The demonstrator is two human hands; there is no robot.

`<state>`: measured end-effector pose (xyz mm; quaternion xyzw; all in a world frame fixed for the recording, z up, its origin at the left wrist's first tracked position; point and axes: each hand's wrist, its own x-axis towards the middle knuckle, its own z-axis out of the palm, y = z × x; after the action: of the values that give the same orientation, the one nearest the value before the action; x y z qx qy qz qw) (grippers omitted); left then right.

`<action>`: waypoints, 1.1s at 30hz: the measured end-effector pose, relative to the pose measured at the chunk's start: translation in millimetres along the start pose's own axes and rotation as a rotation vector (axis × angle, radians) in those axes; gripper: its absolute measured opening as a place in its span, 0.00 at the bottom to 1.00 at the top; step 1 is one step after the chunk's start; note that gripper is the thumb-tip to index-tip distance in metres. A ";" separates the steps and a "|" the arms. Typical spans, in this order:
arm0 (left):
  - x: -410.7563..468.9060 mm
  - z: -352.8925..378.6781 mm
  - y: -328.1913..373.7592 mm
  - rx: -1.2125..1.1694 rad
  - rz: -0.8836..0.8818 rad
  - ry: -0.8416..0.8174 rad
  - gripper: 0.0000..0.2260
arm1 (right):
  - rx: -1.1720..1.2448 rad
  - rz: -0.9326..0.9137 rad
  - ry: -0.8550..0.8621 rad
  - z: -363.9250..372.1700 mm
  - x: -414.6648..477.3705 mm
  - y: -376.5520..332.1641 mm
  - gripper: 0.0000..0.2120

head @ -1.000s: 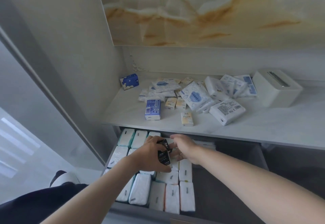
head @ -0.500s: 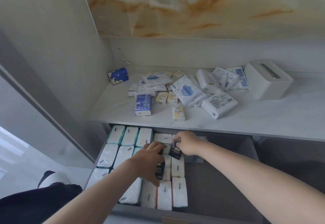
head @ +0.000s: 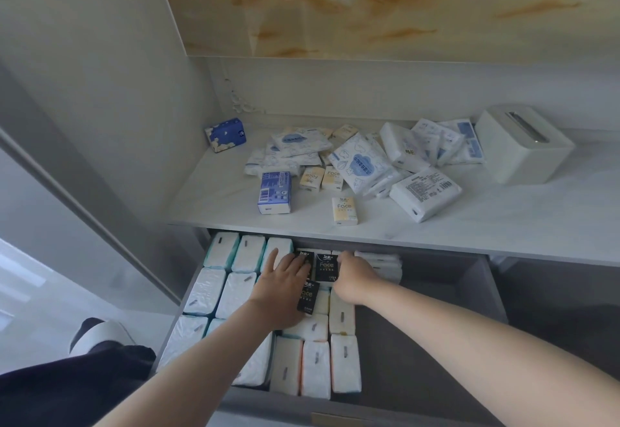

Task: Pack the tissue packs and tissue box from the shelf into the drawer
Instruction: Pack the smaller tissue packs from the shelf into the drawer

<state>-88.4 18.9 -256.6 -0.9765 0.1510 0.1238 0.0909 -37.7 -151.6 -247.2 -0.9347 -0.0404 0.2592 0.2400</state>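
Observation:
The grey drawer (head: 422, 342) stands open under the shelf (head: 503, 225), and its left half is filled with rows of white tissue packs (head: 206, 290). My left hand (head: 283, 287) lies flat on them, its straight fingers pressing one small black tissue pack (head: 306, 258) at the back. A second black pack (head: 308, 297) lies beside its thumb. My right hand (head: 352, 275) grips a third black pack (head: 326, 267) by its right edge. On the shelf lie a white tissue box (head: 520, 145), a blue pack (head: 274, 192), a cream pack (head: 344, 211) and several white packs (head: 425, 193).
Another blue pack (head: 225, 135) sits at the shelf's back left by the side wall (head: 117, 91). The drawer's right half shows bare grey floor. The shelf edge overhangs the drawer's back row. My slippered foot (head: 100, 332) is on the floor at lower left.
Both hands moved toward the drawer's back with the black packs. My left hand opened flat and my right hand set its pack down against the back row.

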 end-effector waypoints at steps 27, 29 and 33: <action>1.9 -13.8 -10.8 -0.059 0.149 -0.022 0.22 | -0.322 -0.470 0.454 -70.9 6.5 9.9 0.13; 3.6 -16.7 -11.8 -0.097 0.159 -0.042 0.23 | -0.327 -0.464 0.444 -77.3 8.3 11.9 0.14; 16.4 -43.1 -16.6 -0.395 0.144 0.112 0.19 | -0.307 -0.478 0.478 -95.6 14.9 11.4 0.13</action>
<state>-58.7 20.7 -217.6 -0.9675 0.1978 0.1025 -0.1198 22.8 -199.5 -187.8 -0.9580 -0.2389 -0.0387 0.1535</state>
